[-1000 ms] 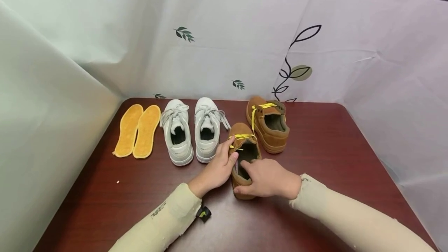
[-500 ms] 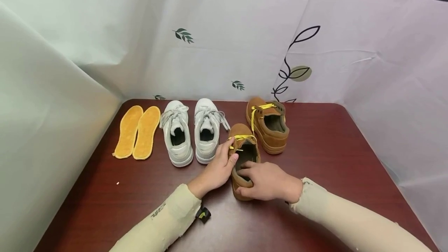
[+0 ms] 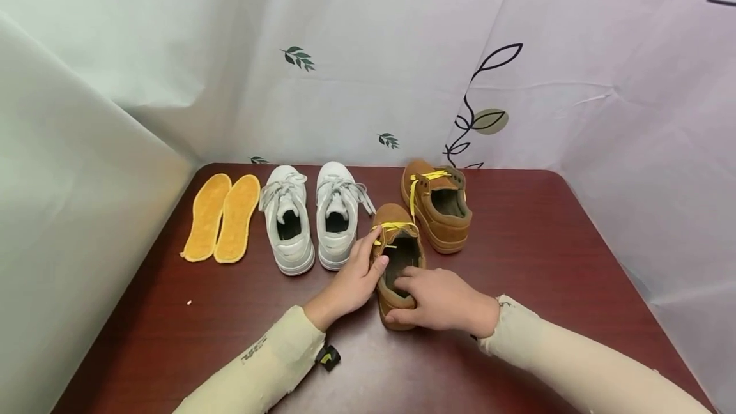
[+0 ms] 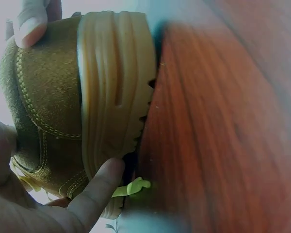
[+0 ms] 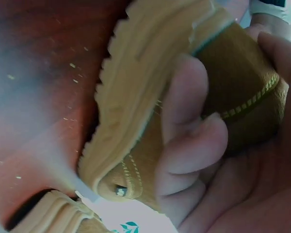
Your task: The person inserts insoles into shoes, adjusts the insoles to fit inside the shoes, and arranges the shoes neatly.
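Observation:
In the head view a brown shoe (image 3: pixel 397 245) with yellow laces stands at the middle of the table, its toe pointing away. My left hand (image 3: pixel 352 280) grips its left side, the thumb over the collar. In the left wrist view one fingertip touches the tan sole (image 4: pixel 116 82). My right hand (image 3: pixel 439 299) holds the heel end from the right, with a finger inside the opening and the thumb low on the heel. The right wrist view has the other fingers (image 5: pixel 191 150) curled against the shoe's side. What the inserted finger touches is hidden.
A matching brown shoe (image 3: pixel 445 225) stands just behind to the right. Left of my hands are two white shoes (image 3: pixel 293 254) (image 3: pixel 336 248) with laces, then two orange insoles (image 3: pixel 207 219) (image 3: pixel 237 219) lying flat. A tiny white scrap (image 3: pixel 189 303) lies on the red-brown table (image 3: pixel 546 260).
The fingers of my right hand have shifted slightly at the shoe's opening and heel. My left hand keeps its place on the shoe. The head view has moved slightly.

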